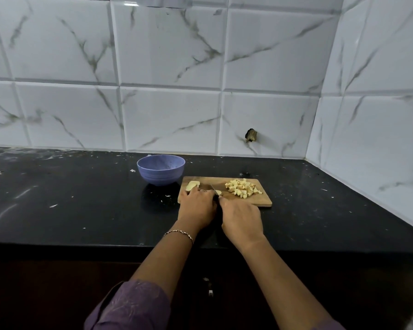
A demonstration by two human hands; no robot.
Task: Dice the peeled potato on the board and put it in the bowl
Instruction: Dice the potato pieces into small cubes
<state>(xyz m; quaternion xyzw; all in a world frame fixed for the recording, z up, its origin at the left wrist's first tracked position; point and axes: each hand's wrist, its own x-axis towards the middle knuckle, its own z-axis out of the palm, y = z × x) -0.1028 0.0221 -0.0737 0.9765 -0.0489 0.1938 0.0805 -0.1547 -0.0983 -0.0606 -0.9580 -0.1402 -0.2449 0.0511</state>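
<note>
A wooden cutting board (260, 198) lies on the black counter. A pile of diced potato (242, 188) sits on its right half. A larger uncut potato piece (192, 185) lies at the board's left end. My left hand (197, 206) presses down on a small potato piece (218, 192) near the board's middle. My right hand (241, 217) grips a knife handle, and the knife's blade (213, 188) angles up between the two hands beside that small piece. A purple bowl (161, 169) stands just left of the board; its inside is not visible.
The black counter (81, 198) carries scattered white flecks and stretches wide to the left. A white marble-tiled wall (172, 115) runs behind, and a second tiled wall closes the right side. A dark hole (251, 135) marks the back wall.
</note>
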